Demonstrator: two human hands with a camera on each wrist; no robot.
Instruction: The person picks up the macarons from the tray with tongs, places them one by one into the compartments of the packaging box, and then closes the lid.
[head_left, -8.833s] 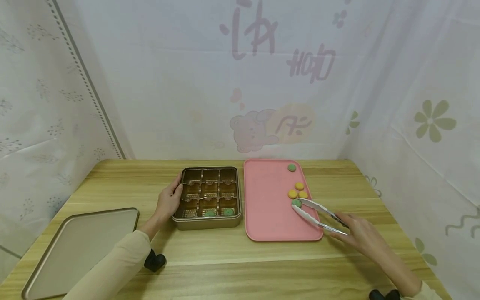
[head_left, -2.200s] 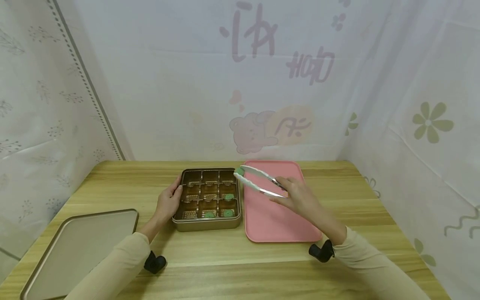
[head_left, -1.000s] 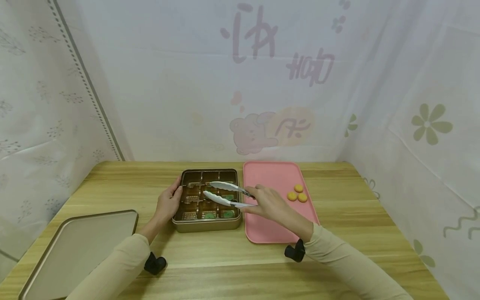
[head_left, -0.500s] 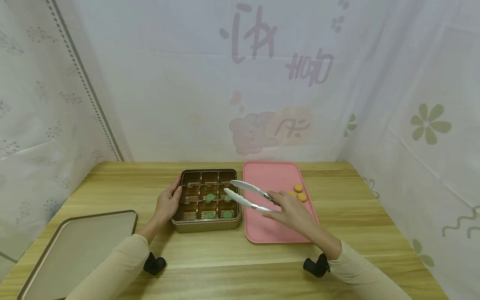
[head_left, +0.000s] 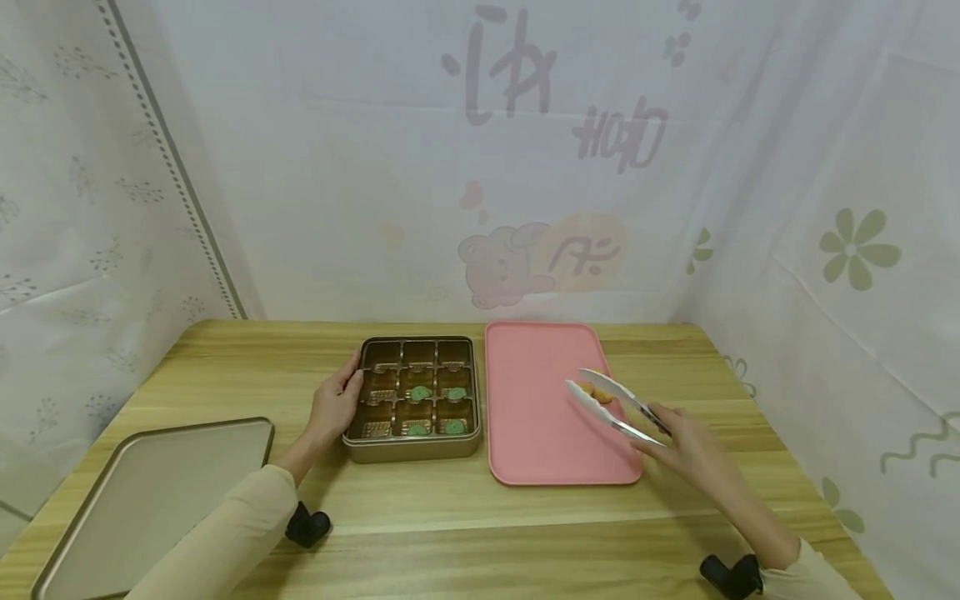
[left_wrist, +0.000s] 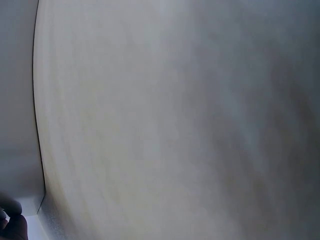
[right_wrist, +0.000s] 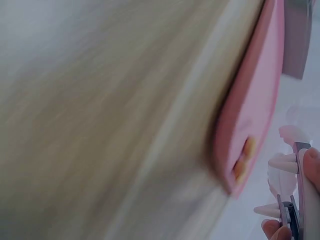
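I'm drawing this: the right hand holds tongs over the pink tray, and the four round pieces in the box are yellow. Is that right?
No: the head view shows the four round pieces in the box are green, not yellow. The right hand does hold tongs over the pink tray.

Gold 9-section tin (head_left: 411, 451) holds 4 green discs (head_left: 420, 392); yellow discs (head_left: 603, 397) on pink tray (head_left: 536, 450) show between spread tongs (head_left: 617, 423).

Head pic evenly lit; wrist pics blurry (left esp.).
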